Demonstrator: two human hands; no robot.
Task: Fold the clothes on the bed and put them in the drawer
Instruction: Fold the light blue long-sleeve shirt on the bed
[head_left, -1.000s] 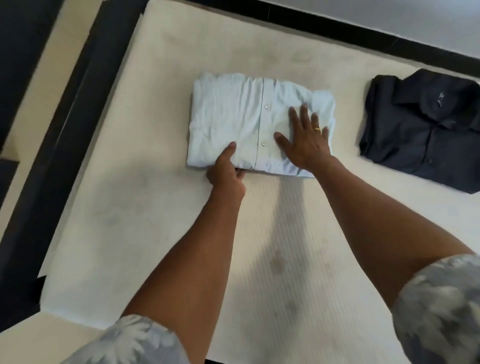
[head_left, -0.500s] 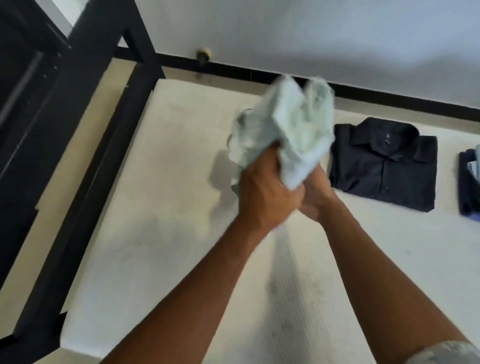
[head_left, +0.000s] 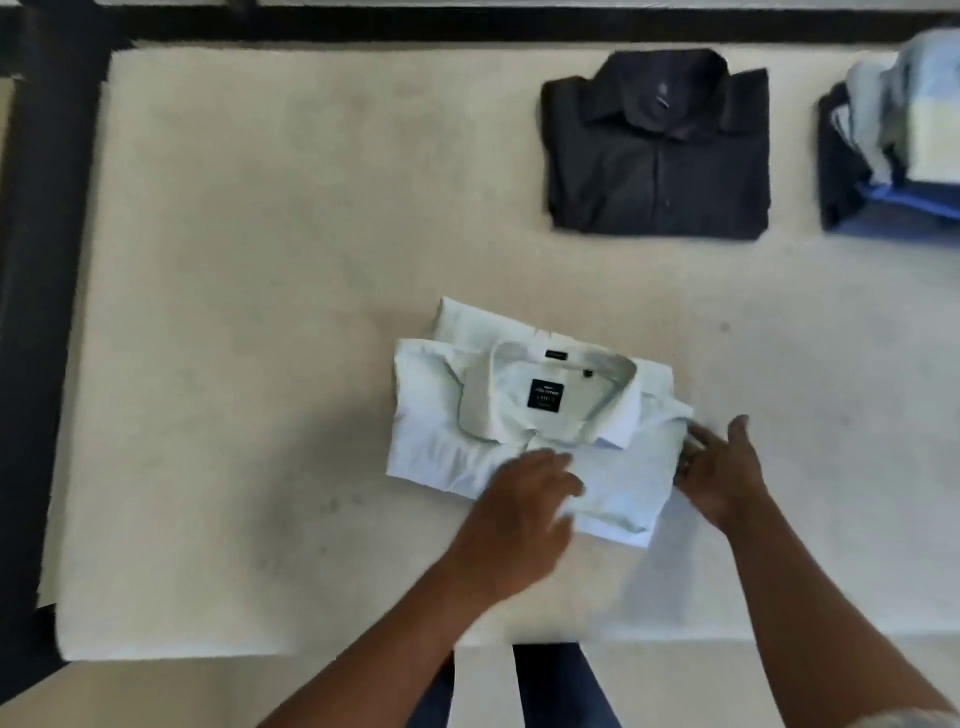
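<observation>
Bed (head_left: 260, 312) with folded pale shirt (head_left: 431, 421), left hand (head_left: 519, 514) flat on it, right hand (head_left: 722, 473) open-fingered against its edge.

A black frame (head_left: 47, 312) borders the cream mattress (head_left: 260, 260), with pale floor (head_left: 156, 691) beside it.

**Bare forearms, a patterned sleeve, blue trousers**

Both forearms are bare from the left hand (head_left: 524, 519) and the right hand (head_left: 727, 478) back towards the elbows. At the lower right corner, the edge of a short sleeve (head_left: 930, 719) shows, pale grey with a blurred lighter pattern. Low in the view, the legs wear dark blue trousers (head_left: 550, 686).
</observation>
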